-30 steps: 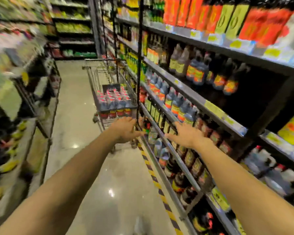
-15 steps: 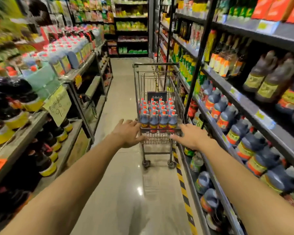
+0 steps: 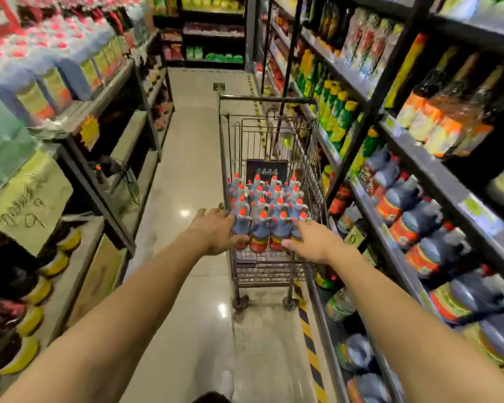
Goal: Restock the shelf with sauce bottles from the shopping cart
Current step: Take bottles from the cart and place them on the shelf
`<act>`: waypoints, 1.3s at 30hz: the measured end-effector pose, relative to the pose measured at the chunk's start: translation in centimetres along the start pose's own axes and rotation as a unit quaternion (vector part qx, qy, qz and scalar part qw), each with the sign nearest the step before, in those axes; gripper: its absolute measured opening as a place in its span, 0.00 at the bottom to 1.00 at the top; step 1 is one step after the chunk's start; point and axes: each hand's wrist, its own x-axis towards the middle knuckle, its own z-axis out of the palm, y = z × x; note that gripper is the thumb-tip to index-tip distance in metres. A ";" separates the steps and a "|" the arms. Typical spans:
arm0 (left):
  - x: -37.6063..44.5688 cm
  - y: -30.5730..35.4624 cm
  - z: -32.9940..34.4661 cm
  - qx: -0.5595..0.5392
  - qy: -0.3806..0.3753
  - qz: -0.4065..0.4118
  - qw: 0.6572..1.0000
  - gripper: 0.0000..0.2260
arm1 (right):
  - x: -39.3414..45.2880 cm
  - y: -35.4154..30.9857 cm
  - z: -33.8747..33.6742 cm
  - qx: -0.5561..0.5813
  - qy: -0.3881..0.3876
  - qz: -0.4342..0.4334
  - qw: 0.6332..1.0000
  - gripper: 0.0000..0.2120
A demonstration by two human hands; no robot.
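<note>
A wire shopping cart [image 3: 269, 132] stands in the aisle ahead of me, packed with several dark sauce bottles [image 3: 266, 205] with red caps and red labels. My left hand [image 3: 214, 231] reaches to the cart's near left corner, fingers extended beside the front-left bottle. My right hand [image 3: 313, 239] reaches to the near right corner, fingers extended against the front-right bottles. Neither hand visibly grips anything. The shelf on the right [image 3: 437, 175] carries matching dark bottles [image 3: 402, 199] in rows.
Shelving lines both sides of the narrow aisle. The left shelves [image 3: 99, 103] hold blue-labelled jugs and a handwritten price sign [image 3: 26, 205]. A yellow-and-black floor stripe [image 3: 309, 338] runs along the right shelf base. More shelves close the aisle's far end.
My view turned from the right shelf toward the cart. Both hands moved forward and now reach the cart's near end by the front bottles.
</note>
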 end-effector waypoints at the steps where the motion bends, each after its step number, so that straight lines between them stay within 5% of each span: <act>1: 1.8 -0.8 0.1 -0.003 -0.003 0.004 1.000 0.36 | 1.9 0.0 -0.5 0.012 -0.002 -0.002 1.000 0.37; 4: 6.8 -2.7 1.0 -0.019 -0.015 0.010 1.000 0.37 | 7.1 -0.2 -1.3 0.024 -0.004 -0.002 1.000 0.42; 14: 21.0 -4.0 7.0 -0.013 -0.101 0.038 0.994 0.34 | 22.4 2.8 1.4 -0.016 -0.058 -0.046 0.997 0.37; 23: 32.4 -2.5 13.0 -0.119 -0.166 -0.038 0.978 0.25 | 35.1 5.4 5.8 -0.039 -0.106 -0.097 0.989 0.32; 28: 35.7 -1.3 16.5 -0.120 -0.213 -0.094 0.965 0.28 | 38.8 5.4 9.7 -0.051 -0.142 -0.128 0.980 0.29; 39: 38.1 -1.8 20.9 -0.160 -0.248 -0.121 0.948 0.13 | 40.8 4.2 13.8 -0.087 -0.129 -0.140 0.978 0.15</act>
